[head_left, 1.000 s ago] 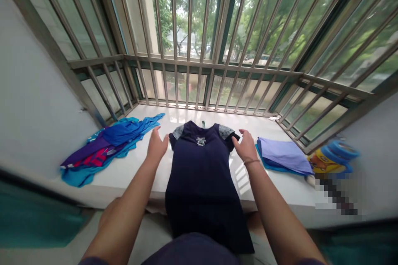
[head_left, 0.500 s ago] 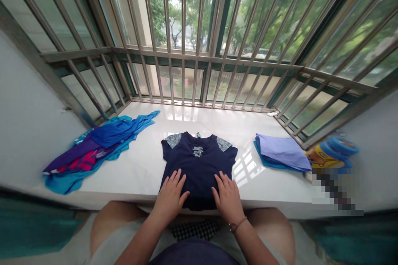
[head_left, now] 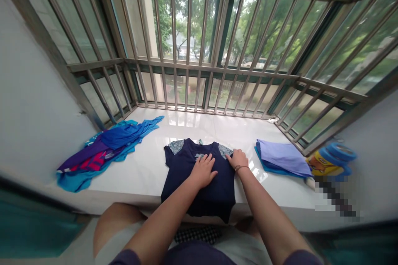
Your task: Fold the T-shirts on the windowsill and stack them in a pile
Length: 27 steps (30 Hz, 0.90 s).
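A navy short-sleeved T-shirt [head_left: 214, 188] with grey patterned shoulders lies face up on the white ledge, neck away from me and hem hanging over the front edge. Flat on its chest rests my left hand [head_left: 203, 170], fingers spread, partly covering the small print below the neckline. My right hand [head_left: 240, 159] is at the sleeve on the right, thumb on the patterned shoulder and fingers curled over the sleeve, which is mostly hidden beneath.
A loose heap of blue, purple and pink clothes [head_left: 108, 149] lies on the left of the ledge [head_left: 141, 174]. Folded lilac and blue clothes [head_left: 281, 157] sit at right, near a blue and yellow bottle [head_left: 331, 159]. Metal bars [head_left: 211, 68] line the window behind.
Both hands have moved up the T-shirt from its lower part, my left to the chest and my right to the sleeve, where its fingers have closed. The view has tilted up slightly.
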Motion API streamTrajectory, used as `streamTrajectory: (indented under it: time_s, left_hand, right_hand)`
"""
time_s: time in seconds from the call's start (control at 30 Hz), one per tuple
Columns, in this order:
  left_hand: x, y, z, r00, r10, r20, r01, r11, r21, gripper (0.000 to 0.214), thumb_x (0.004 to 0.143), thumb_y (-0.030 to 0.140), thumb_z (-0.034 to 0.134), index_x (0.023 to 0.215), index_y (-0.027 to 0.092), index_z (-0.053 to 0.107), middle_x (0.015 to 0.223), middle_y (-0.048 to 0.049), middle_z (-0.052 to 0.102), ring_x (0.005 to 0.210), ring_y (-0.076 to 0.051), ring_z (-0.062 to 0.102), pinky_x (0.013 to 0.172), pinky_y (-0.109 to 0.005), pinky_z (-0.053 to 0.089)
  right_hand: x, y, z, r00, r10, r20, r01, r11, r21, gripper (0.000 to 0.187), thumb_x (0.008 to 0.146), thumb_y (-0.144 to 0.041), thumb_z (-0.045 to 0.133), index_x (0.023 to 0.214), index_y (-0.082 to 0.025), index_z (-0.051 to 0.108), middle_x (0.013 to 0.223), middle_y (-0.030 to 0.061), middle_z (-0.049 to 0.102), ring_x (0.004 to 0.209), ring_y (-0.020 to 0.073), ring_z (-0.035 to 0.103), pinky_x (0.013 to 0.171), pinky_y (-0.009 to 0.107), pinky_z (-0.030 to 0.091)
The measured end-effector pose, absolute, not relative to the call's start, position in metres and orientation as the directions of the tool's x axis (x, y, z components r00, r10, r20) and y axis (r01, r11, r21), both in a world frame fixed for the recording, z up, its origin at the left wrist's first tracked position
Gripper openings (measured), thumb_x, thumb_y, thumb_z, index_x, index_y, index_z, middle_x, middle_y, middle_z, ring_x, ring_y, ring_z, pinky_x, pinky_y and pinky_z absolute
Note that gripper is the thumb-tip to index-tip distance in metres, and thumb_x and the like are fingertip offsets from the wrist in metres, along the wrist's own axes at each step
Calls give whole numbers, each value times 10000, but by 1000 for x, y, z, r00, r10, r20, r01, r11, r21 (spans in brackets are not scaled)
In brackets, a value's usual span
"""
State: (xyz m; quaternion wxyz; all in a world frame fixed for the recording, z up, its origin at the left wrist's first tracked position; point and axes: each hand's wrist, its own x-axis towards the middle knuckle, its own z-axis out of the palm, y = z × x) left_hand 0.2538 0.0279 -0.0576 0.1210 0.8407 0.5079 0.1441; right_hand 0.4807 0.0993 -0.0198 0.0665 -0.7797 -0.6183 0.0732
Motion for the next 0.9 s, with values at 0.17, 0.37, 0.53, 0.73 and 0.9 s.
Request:
streamTrajectory:
  time_s: [0.17,0.37,0.53,0.73,0.9]
  left_hand:
    - [241,37,-84,427,892,151,790,-449,418,587,1083,541,466,1582,243,555,1723,-106,446,1618,-324,363,1348,-636,199]
    - [237,35,-88,445,876,188,762,-480,435,584,1066,558,503,1562,259,580,1716,-107,457,1614,-325,369,1355,-626,180]
    - [238,36,-87,450,875,178,759,-479,441,563,1071,527,502,1557,250,572,1721,-109,449,1618,-319,361,1350,-634,188]
    - [238,36,-87,428,886,178,749,-458,478,442,1076,375,485,1461,205,621,1669,-130,520,1607,-306,386,1351,-636,199]
    - [237,34,-88,339,903,264,729,-429,533,514,1006,246,534,1512,158,529,1653,-167,523,1568,-293,445,1345,-570,271]
  right_hand:
    - [504,111,-24,241,966,-96,932,-258,-256,290,1016,-371,619,993,-143,796,967,154,806,928,257,764,767,307,496]
    - [494,100,-17,250,968,32,918,-227,-325,335,1065,-390,525,1184,-146,721,1099,160,800,1007,262,762,816,317,510]
    - [452,75,-5,-82,982,169,894,148,-423,349,1011,-377,628,1332,-241,645,1231,90,781,997,222,755,858,309,534]
    - [461,67,3,-177,978,114,807,210,-553,386,1103,-440,411,1240,-242,712,1060,59,809,820,196,759,804,311,562]
    - [479,63,-21,-66,980,186,922,132,-365,390,1046,-298,449,1275,-154,729,1217,160,779,1161,283,723,1038,394,537]
